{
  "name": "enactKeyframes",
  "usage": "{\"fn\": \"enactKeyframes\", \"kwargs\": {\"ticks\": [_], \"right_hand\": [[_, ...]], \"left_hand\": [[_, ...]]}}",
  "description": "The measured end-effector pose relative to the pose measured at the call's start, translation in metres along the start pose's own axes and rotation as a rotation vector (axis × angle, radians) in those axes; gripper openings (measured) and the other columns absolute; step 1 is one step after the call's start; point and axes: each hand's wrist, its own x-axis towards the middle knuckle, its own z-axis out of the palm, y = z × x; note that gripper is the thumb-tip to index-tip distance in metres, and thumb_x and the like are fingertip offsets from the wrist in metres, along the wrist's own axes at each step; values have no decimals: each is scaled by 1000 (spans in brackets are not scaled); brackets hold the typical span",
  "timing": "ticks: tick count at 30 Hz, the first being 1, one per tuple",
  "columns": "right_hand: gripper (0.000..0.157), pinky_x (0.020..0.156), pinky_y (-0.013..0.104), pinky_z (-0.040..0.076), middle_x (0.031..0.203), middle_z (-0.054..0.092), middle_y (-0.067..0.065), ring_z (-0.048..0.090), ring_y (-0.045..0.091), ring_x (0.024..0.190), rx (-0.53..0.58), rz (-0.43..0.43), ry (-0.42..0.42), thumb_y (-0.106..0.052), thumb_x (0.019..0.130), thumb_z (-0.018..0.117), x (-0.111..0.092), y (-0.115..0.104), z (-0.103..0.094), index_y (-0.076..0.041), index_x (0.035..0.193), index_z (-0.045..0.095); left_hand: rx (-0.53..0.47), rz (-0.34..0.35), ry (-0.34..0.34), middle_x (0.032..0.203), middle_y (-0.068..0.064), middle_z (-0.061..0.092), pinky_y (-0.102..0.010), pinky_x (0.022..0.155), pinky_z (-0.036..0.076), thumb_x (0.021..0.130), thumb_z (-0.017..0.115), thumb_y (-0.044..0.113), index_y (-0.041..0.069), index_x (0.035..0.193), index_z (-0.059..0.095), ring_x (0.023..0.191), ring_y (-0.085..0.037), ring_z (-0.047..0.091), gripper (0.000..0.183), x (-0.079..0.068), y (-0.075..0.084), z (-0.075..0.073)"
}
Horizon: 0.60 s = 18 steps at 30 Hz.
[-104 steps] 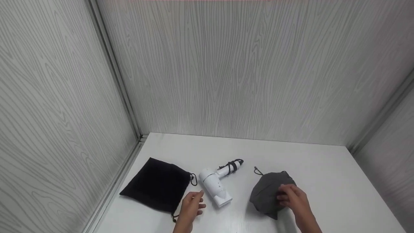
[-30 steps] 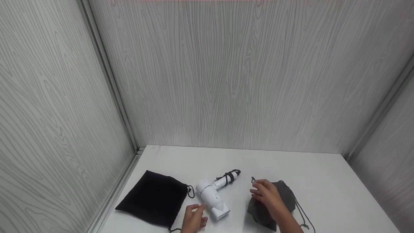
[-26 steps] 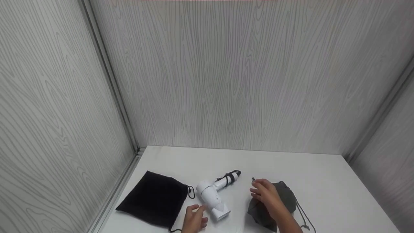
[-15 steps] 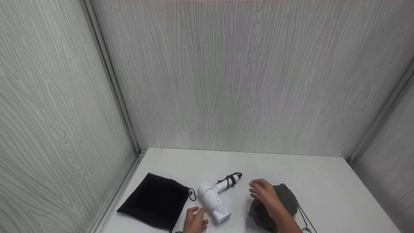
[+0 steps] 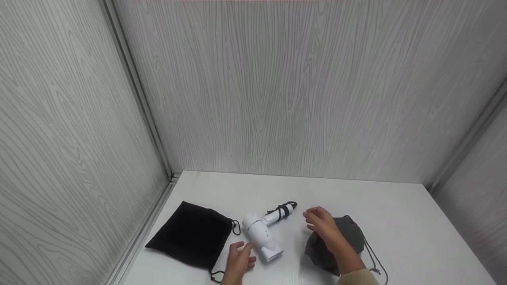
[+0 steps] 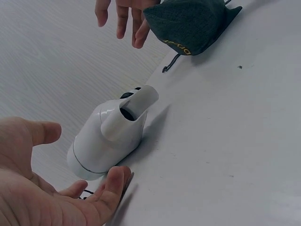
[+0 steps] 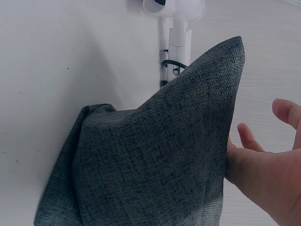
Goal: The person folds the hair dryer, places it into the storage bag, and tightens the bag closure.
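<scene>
White hair dryer (image 5: 259, 233) lying on the table (image 5: 380, 202) between the two hands, just right of the left hand (image 5: 239, 261). The left thumb and fingers are spread apart beside its barrel and hold nothing; whether a fingertip touches the casing cannot be told. The power cord (image 5: 282, 212) is wound about the handle, presumably to keep it compact. The right hand (image 5: 324, 225) is relaxed, its fingers loosely extended and gripping nothing. Beneath and beside it sits the grey drawstring pouch (image 5: 350, 233), whose bulge suggests contents, though none are visible. To the left of the left hand, the black drawstring bag (image 5: 190, 235) lies so flat that it is probably empty. The right forearm covers part of the grey pouch; contact between the two is unclear. In the right-wrist view some right fingers disappear behind the cloth, and the yellow lettering (image 6: 178, 46), seen from the left wrist, is only partly legible.
</scene>
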Motion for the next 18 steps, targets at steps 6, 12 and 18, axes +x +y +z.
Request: {"fn": "enactKeyframes", "kwargs": {"ticks": [6, 12, 18], "right_hand": [[53, 117, 50, 50, 146, 55, 25, 54, 43, 140, -66, 4, -30, -32, 104, 64, 8, -13, -3, 2, 143, 53], [53, 119, 51, 48, 150, 52, 25, 53, 44, 141, -106, -2, -38, -33, 104, 64, 12, -22, -6, 0, 144, 52], [54, 117, 53, 49, 150, 52, 28, 54, 45, 141, -134, 27, -28, -33, 103, 64, 13, -16, -2, 1, 144, 52]], "left_hand": [[11, -18, 0, 142, -33, 56, -45, 96, 61, 102, 63, 40, -2, 156, 32, 115, -36, 70, 76, -1, 10, 4], [-7, 33, -54, 145, -35, 53, -48, 99, 60, 103, 60, 40, -5, 157, 30, 119, -40, 69, 77, -5, 14, 9], [-7, 40, -75, 142, -35, 55, -48, 97, 61, 102, 62, 43, -8, 157, 29, 115, -38, 70, 81, -7, 6, 12]]}}
